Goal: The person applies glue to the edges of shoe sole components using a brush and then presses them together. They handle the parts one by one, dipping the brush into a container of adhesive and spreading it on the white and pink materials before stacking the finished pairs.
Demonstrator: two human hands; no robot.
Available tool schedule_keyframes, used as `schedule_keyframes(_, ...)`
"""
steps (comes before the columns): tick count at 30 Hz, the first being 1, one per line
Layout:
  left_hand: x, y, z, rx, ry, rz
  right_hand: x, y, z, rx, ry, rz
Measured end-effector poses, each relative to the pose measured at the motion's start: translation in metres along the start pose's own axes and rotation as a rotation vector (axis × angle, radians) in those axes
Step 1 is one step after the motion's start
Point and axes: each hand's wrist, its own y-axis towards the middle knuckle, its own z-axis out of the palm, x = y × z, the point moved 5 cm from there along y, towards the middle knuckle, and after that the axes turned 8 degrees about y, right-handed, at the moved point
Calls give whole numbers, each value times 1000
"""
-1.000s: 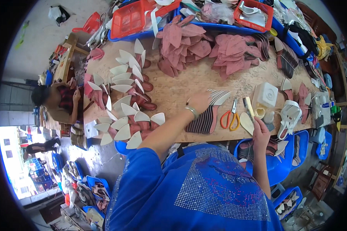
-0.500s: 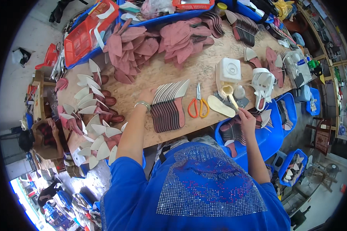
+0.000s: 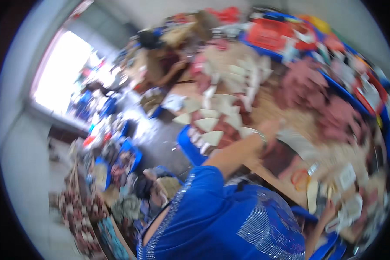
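The view is smeared by motion. My left hand (image 3: 271, 128) is at the far end of a fanned stack of shoe pieces (image 3: 298, 145), cream at one end and dark red at the other; its fingers are too blurred to read. Low on the right, my right hand (image 3: 329, 211) is closed around the pale handle of a brush (image 3: 331, 193), beside a white container (image 3: 346, 175). Between the hands lie orange-handled scissors (image 3: 299, 180) and a cream insole (image 3: 312, 196). White straps (image 3: 352, 208) are right of my right hand.
Rows of cream-and-red shoe pieces (image 3: 210, 123) cover the table's left end. Heaps of pink pieces (image 3: 305, 84) lie toward the back, before blue trays with red baskets (image 3: 271, 34). Another person (image 3: 167, 67) sits beyond the left end. Filled blue bins (image 3: 128, 158) stand on the floor at left.
My view has swung left, so the table now appears farther right and tilted. My left hand stays beside the fanned stack, and my right hand stays by the brush and white container.
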Motion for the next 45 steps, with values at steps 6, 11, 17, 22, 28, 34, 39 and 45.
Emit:
schedule_keyframes(6, -19, -52, -16, -199, 256, 299, 29, 10, -15, 101, -308, -117)
schedule_keyframes(11, 10, -66, 13, -291, 222, 418, 43, 25, -6, 167, -412, -181)
schedule_keyframes(17, -53, -81, -9, -57, 380, 372, 41, 28, -11, 122, -427, -249)
schedule_keyframes(22, -40, -85, 7, -122, 329, 323, 39, 28, -3, 141, -379, -208)
schedule_keyframes(28, -26, -82, 12, -137, 121, -1, 34, 21, -13, 106, -352, -217)
schedule_keyframes(34, 14, -70, 8, 127, 324, 162, 39, 10, -8, 80, -333, -269)
schedule_keyframes(39, -13, -89, -75, -157, 194, 111, 23, 14, -8, 162, -464, -154)
schedule_keyframes(45, -39, -111, -46, 420, -847, -129, 63, 5, -11, 69, -358, -93)
